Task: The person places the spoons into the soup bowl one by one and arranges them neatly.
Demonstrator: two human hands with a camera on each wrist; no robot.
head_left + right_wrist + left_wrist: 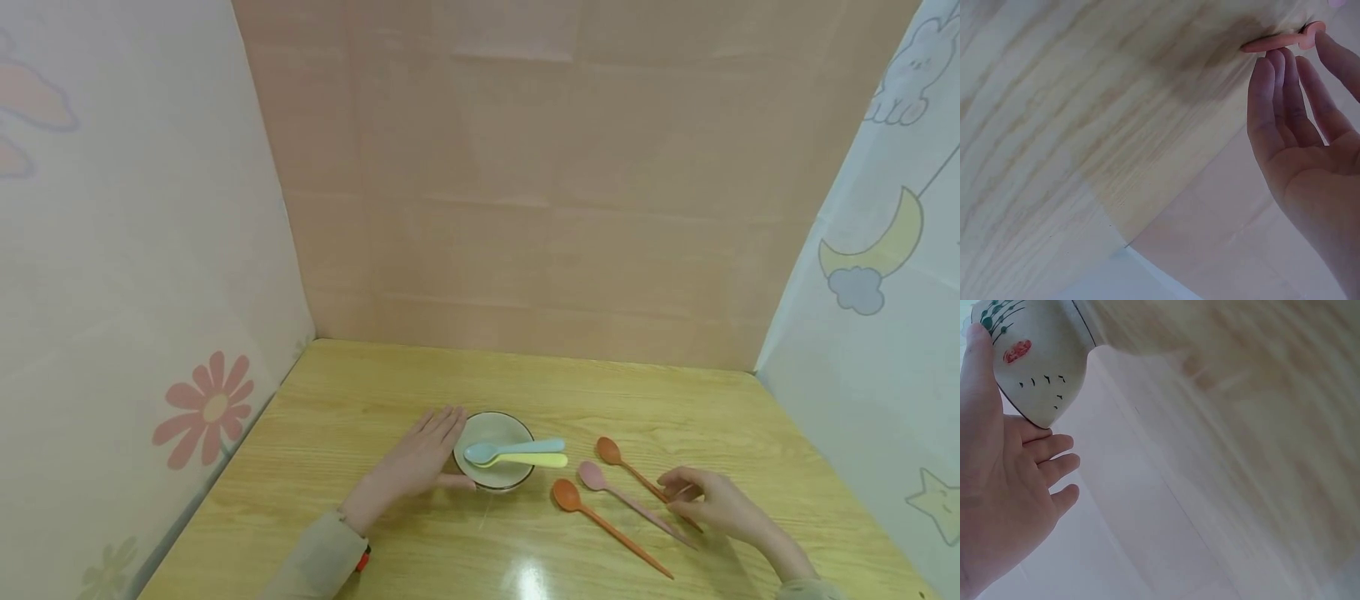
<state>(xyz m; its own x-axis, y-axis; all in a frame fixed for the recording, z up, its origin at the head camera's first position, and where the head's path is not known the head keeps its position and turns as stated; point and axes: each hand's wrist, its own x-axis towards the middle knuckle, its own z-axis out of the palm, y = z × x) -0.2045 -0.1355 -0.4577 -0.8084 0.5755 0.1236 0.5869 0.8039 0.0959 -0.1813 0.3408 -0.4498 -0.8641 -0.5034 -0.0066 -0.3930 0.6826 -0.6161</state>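
Note:
A small round bowl [501,425] with a dark rim stands on the table; leaves, a red patch and small dark marks decorate its outside in the left wrist view. A light blue spoon [525,448] and a yellow spoon [536,459] lie in it, handles over the right rim. My left hand [420,458] rests against the bowl's left side, fingers straight, thumb along the near side. My right hand [708,500] hovers at the handle of the farther orange spoon [609,450], thumb and fingers apart around it. Its fingertips are right at the handle in the right wrist view.
A pink spoon [592,476] and a nearer orange spoon [566,495] lie slantwise on the wooden table [390,375], between the bowl and my right hand. A plain back panel [525,250] and two printed side panels enclose the table.

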